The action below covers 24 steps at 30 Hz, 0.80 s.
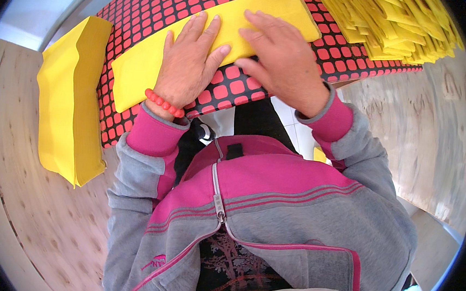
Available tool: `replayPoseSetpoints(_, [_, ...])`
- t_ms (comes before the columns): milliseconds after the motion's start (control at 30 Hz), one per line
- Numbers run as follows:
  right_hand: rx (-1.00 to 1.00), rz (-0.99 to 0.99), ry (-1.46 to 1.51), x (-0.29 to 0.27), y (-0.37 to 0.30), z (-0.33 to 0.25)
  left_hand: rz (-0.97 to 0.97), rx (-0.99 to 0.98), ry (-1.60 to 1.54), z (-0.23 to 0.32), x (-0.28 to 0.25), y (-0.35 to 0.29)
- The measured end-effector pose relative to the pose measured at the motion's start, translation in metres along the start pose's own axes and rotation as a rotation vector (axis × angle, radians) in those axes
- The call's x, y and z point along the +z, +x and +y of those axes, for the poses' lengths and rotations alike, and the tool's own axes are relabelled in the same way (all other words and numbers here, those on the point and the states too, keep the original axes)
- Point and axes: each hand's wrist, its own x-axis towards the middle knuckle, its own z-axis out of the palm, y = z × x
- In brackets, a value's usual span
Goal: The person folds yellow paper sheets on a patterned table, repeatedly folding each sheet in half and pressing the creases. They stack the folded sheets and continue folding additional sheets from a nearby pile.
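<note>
A long folded piece of yellow fabric point(140, 75) lies slantwise across the table, its right end farther from me. My left hand point(190, 54) rests flat on its middle, fingers stretched out and slightly apart. A red bead bracelet point(164, 104) circles that wrist. Just to the right, my right hand point(284, 56) is over the fabric's near edge, fingers spread and a little blurred. Neither hand grips anything. Whether the right fingertips press on the cloth or hover just above it, I cannot tell.
The table cover point(237, 88) has red rounded squares on black. At the far right lies a thick pile of folded yellow pieces point(401, 27). Another folded yellow piece point(72, 100) hangs over the table's left edge. Pale wooden boards point(27, 184) are on the left, a wooden panel point(410, 115) on the right.
</note>
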Motion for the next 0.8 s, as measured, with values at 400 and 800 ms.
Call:
replayPoseSetpoints(400, [0.092,-0.051,0.068,-0.026,-0.009,0.005,-0.071,-0.016,0.075,0.002,-0.004,0.000])
replayPoseSetpoints(800, [0.067,0.000,0.065,-0.025,-0.008,-0.004,-0.074,-0.024,0.061,0.003,-0.006,-0.001])
